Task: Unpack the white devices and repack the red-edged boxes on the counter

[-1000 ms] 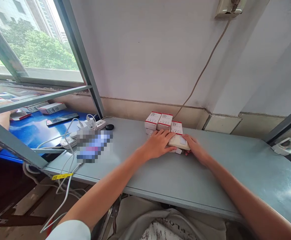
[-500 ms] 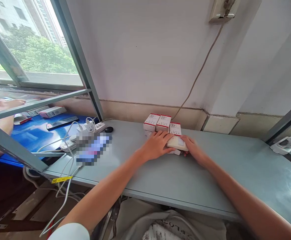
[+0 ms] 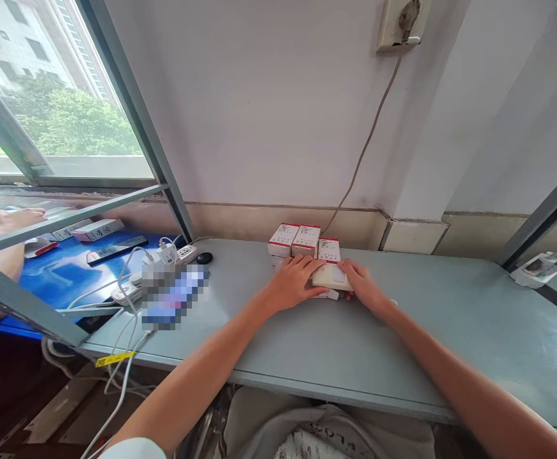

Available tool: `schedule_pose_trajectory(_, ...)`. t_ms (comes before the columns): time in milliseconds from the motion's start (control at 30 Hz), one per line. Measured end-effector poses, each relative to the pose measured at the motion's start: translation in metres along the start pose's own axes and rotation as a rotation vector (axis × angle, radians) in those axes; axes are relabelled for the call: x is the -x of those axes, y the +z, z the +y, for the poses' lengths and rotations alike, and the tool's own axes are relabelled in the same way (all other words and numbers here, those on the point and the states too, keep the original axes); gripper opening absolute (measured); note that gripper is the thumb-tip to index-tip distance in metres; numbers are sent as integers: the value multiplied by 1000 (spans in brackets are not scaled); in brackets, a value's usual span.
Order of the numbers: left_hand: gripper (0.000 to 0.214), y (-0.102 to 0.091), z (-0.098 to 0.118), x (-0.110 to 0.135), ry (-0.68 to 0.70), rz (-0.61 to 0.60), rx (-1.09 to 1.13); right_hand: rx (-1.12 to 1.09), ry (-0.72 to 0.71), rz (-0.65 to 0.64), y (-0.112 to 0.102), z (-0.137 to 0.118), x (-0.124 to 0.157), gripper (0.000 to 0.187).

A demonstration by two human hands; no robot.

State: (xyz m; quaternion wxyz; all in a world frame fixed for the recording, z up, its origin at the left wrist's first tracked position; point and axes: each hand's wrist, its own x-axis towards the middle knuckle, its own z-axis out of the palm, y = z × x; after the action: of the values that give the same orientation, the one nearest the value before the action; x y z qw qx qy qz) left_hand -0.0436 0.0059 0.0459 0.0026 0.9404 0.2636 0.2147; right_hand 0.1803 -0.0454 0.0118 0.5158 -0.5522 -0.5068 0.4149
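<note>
Near the middle of the grey tabletop (image 3: 278, 347), a cream-white, rounded, box-shaped thing (image 3: 331, 277) sits between my two hands, with a paler patch on its top. My left hand (image 3: 295, 284) is closed on its left side, fingers over the far edge and thumb along the near edge. My right hand (image 3: 364, 287) grips its right end, its lower fingers partly hidden. Just behind stand several small white boxes with red edges (image 3: 283, 237), grouped close together. A white flap or paper (image 3: 329, 295) shows under the held thing.
To the left lie a blurred-out phone (image 3: 176, 299), a black round object (image 3: 204, 258), white chargers (image 3: 166, 252) and hanging cables. Metal frame posts (image 3: 173, 201) stand at both sides. Beyond the left one, another person's hand (image 3: 18, 220) is above a blue table (image 3: 44, 271).
The camera view has shifted slightly, so the scene sits a little further left and lower. Both hands keep their hold on the cream-white thing, with almost no other movement.
</note>
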Motion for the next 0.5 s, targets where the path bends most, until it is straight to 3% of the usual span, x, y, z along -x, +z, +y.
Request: schedule_pose_trajectory(500, 63, 1, -2, -2, -26, -3, -10, 71, -123, 56, -1, 2, 0, 42)
